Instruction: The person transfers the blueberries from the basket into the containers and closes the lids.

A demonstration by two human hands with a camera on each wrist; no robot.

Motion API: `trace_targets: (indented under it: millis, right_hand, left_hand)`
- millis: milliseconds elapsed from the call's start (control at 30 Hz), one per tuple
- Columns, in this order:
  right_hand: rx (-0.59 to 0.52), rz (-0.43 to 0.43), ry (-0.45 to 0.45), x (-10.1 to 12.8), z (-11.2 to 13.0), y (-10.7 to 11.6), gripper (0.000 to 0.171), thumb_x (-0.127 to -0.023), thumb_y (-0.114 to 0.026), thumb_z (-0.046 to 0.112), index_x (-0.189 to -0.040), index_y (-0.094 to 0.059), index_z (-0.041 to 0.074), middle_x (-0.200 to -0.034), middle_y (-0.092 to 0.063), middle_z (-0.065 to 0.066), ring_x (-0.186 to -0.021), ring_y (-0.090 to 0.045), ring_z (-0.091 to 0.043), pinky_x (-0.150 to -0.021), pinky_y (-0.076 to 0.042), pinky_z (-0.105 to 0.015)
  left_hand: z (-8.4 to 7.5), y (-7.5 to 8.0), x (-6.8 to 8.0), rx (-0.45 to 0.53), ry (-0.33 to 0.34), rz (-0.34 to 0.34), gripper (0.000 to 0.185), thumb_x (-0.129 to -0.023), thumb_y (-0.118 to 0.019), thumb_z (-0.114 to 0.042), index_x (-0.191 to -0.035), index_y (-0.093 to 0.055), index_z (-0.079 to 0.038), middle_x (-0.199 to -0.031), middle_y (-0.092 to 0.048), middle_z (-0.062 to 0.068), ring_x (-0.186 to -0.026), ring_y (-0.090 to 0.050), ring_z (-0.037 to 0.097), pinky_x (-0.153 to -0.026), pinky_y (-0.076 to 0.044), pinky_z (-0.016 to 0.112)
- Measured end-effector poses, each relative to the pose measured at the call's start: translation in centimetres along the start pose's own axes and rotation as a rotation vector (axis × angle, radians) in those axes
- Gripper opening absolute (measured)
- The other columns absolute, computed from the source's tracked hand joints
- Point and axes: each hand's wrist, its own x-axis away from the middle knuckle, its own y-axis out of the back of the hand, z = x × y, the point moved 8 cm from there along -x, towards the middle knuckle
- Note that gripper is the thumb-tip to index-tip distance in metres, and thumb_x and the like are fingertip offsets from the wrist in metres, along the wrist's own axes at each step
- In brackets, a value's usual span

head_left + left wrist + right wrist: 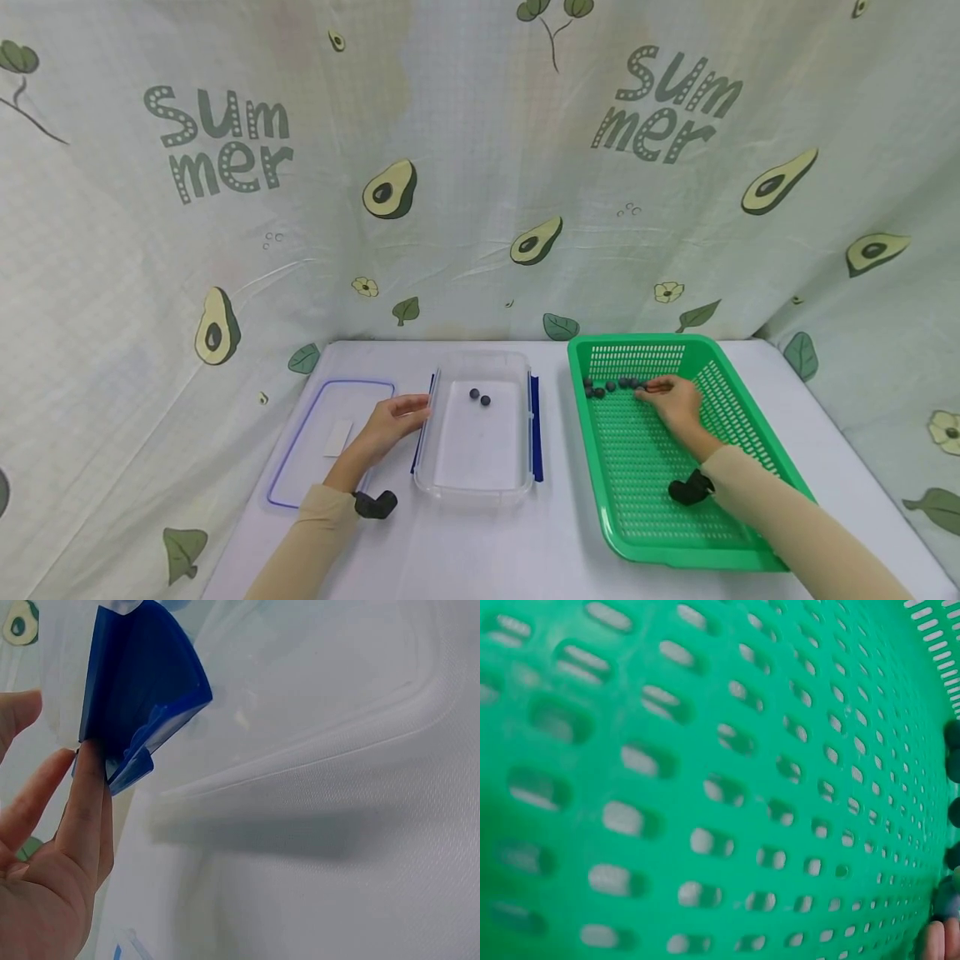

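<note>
A clear plastic container with blue side latches holds two blueberries. My left hand is at its left side. In the left wrist view, the extended fingers touch the flipped-out blue latch, thumb apart from it. Inside the green basket, my right hand reaches to the far end and pinches a blueberry with its fingertips. More blueberries lie along the basket's far left corner. The right wrist view catches only fingertips beside a blueberry at its edge.
A clear lid with a blue seal lies flat left of the container, partly behind the left forearm. The basket's raised rim stands right of the container. A printed curtain hangs behind the white table.
</note>
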Motion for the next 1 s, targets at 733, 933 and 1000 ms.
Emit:
trace_targets:
  millis: [733, 933, 1000]
  right_hand:
    - [0.035, -0.007, 0.024, 0.05, 0.14, -0.48, 0.021, -0.078, -0.081, -0.001, -0.094, -0.071, -0.011, -0.085, -0.071, -0.023, -0.064, -0.062, -0.011, -0.053, -0.045, -0.011]
    - [0.048, 0.017, 0.006, -0.03, 0.04, -0.58, 0.020, -0.079, -0.080, 0.000, -0.094, -0.071, -0.009, -0.087, -0.071, -0.021, -0.068, -0.064, -0.016, -0.055, -0.045, -0.013]
    - [0.045, 0.019, 0.001, 0.03, 0.15, -0.48, 0.020, -0.079, -0.080, 0.001, -0.094, -0.071, -0.009, -0.087, -0.071, -0.021, -0.068, -0.063, -0.015, -0.055, -0.045, -0.014]
  left_hand:
    - [0.08, 0.02, 0.10, 0.001, 0.009, -0.018, 0.045, -0.093, -0.073, -0.018, -0.132, -0.061, 0.000, -0.131, -0.062, 0.017, -0.120, -0.060, 0.028, -0.099, -0.053, 0.034]
    - [-0.03, 0.06, 0.21, -0.001, 0.010, -0.019, 0.044, -0.093, -0.073, -0.018, -0.131, -0.061, 0.001, -0.131, -0.062, 0.018, -0.120, -0.060, 0.029, -0.099, -0.053, 0.035]
    - [-0.02, 0.01, 0.16, 0.003, 0.006, -0.015, 0.045, -0.093, -0.073, -0.018, -0.132, -0.061, 0.001, -0.131, -0.062, 0.018, -0.120, -0.059, 0.029, -0.099, -0.053, 0.035]
